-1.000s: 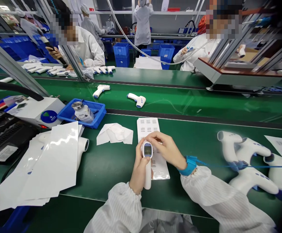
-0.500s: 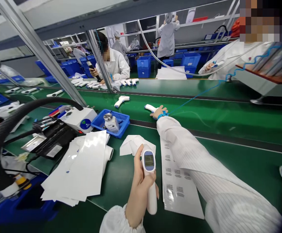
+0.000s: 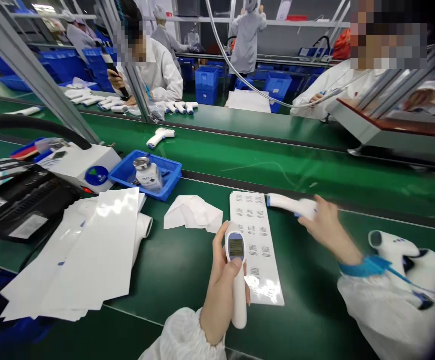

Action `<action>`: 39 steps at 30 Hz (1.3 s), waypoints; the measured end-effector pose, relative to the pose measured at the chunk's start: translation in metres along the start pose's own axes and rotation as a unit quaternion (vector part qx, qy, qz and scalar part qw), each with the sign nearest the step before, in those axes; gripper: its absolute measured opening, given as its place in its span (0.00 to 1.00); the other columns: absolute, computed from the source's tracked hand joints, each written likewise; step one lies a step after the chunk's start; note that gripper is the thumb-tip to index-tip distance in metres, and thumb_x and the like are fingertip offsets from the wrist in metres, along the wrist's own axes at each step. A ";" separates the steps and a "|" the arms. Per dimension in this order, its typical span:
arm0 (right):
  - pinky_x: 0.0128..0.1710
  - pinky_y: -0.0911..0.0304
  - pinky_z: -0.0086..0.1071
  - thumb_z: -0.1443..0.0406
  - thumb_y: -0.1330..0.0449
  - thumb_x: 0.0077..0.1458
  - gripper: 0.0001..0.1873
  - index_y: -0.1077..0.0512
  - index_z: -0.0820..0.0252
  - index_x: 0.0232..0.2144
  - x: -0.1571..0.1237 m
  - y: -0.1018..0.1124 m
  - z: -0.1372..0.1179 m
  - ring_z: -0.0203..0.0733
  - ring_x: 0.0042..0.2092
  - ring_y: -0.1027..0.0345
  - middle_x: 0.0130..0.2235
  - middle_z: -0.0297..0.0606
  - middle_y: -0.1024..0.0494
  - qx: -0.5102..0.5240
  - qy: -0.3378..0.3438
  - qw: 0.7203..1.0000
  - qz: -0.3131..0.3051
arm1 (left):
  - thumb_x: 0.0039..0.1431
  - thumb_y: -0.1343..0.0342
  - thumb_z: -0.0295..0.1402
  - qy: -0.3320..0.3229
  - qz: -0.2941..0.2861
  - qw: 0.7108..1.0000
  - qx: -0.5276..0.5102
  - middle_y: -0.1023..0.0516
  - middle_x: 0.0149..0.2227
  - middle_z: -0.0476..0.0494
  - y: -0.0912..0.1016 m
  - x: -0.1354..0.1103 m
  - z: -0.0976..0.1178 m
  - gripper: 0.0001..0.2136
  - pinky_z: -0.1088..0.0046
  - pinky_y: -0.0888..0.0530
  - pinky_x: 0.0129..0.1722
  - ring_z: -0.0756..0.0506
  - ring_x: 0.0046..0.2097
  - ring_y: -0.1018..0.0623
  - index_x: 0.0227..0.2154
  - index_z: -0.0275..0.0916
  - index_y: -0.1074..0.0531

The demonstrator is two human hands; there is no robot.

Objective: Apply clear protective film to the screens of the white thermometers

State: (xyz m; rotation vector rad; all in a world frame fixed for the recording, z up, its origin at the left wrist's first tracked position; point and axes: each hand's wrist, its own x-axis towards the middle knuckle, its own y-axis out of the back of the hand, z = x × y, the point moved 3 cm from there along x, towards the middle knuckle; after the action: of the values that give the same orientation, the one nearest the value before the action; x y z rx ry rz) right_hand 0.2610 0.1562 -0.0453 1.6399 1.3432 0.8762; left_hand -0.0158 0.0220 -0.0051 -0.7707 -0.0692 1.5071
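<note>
My left hand (image 3: 221,290) is closed round the handle of a white thermometer gun (image 3: 237,270), held upright with its blue-framed display facing me. My right hand (image 3: 326,227) grips a second white thermometer gun (image 3: 288,204) lying sideways, just right of a sheet of barcode labels (image 3: 257,245) on the green bench. A blue wrist strap (image 3: 363,265) sits on my right wrist. More white thermometer guns (image 3: 401,250) lie at the far right.
A crumpled white cloth (image 3: 193,212) lies by the label sheet. A blue tray (image 3: 127,172) holds a bottle (image 3: 148,175). White sheets (image 3: 86,255) and a black machine (image 3: 22,200) sit left. One thermometer gun (image 3: 160,136) rides the conveyor (image 3: 277,160). Co-workers sit opposite.
My right hand took the thermometer gun off the conveyor and drew it back to the bench beside the label sheet. My left hand keeps its thermometer upright.
</note>
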 end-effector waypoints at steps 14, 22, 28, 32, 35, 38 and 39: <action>0.40 0.32 0.36 0.61 0.38 0.56 0.04 0.27 0.55 0.33 -0.102 0.006 -0.109 0.43 0.43 0.30 0.44 0.39 0.27 0.346 0.165 0.917 -0.108 | 0.63 0.53 0.35 0.022 0.034 0.997 0.059 0.29 0.40 0.46 -0.022 0.010 -0.039 0.29 0.76 0.31 0.25 0.53 0.24 0.33 0.65 0.55 0.55; 0.43 0.34 0.37 0.67 0.39 0.56 0.06 0.31 0.55 0.27 -0.118 0.012 -0.123 0.44 0.44 0.31 0.38 0.37 0.26 0.301 0.268 0.912 -0.079 | 0.65 0.52 0.40 0.016 -0.008 0.999 0.045 0.33 0.52 0.42 -0.018 0.013 -0.038 0.28 0.75 0.31 0.25 0.53 0.26 0.32 0.64 0.56 0.56; 0.39 0.35 0.38 0.68 0.39 0.55 0.05 0.32 0.54 0.33 -0.118 0.013 -0.125 0.44 0.39 0.30 0.35 0.36 0.24 0.269 0.255 0.925 -0.083 | 0.59 0.47 0.33 0.010 -0.027 1.000 0.004 0.35 0.55 0.41 -0.013 0.012 -0.036 0.32 0.74 0.30 0.25 0.53 0.26 0.31 0.64 0.55 0.54; 0.34 0.32 0.33 0.65 0.36 0.51 0.07 0.32 0.55 0.31 -0.118 0.015 -0.123 0.39 0.33 0.30 0.31 0.33 0.25 0.398 0.136 0.886 -0.195 | 0.47 0.48 0.20 0.018 -0.072 0.997 -0.015 0.34 0.54 0.43 -0.011 0.011 -0.034 0.43 0.74 0.31 0.25 0.54 0.26 0.31 0.64 0.56 0.56; 0.30 0.33 0.32 0.64 0.33 0.47 0.10 0.32 0.56 0.30 -0.120 0.012 -0.123 0.37 0.29 0.31 0.29 0.32 0.26 0.425 0.092 0.862 -0.261 | 0.45 0.49 0.19 0.021 -0.082 0.996 -0.014 0.34 0.54 0.44 -0.010 0.012 -0.033 0.44 0.75 0.32 0.25 0.55 0.26 0.31 0.64 0.57 0.56; 0.32 0.36 0.32 0.65 0.34 0.48 0.07 0.31 0.56 0.29 -0.120 0.010 -0.121 0.38 0.31 0.33 0.30 0.32 0.26 0.385 0.119 0.896 -0.185 | 0.42 0.49 0.18 0.025 -0.085 0.996 -0.012 0.33 0.53 0.44 -0.010 0.012 -0.033 0.46 0.75 0.32 0.26 0.54 0.26 0.31 0.64 0.57 0.56; 0.32 0.37 0.32 0.65 0.35 0.49 0.07 0.30 0.56 0.29 -0.119 0.010 -0.120 0.38 0.32 0.34 0.30 0.32 0.26 0.372 0.130 0.906 -0.156 | 0.42 0.49 0.18 0.027 -0.085 0.996 -0.010 0.32 0.52 0.44 -0.010 0.013 -0.033 0.46 0.75 0.32 0.26 0.54 0.26 0.30 0.64 0.56 0.56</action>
State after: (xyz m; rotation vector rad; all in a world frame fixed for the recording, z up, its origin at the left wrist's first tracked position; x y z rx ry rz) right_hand 0.1353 0.0580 0.0122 1.8025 2.2511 0.4029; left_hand 0.0102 0.0209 -0.0308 -0.8016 -0.1070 1.3256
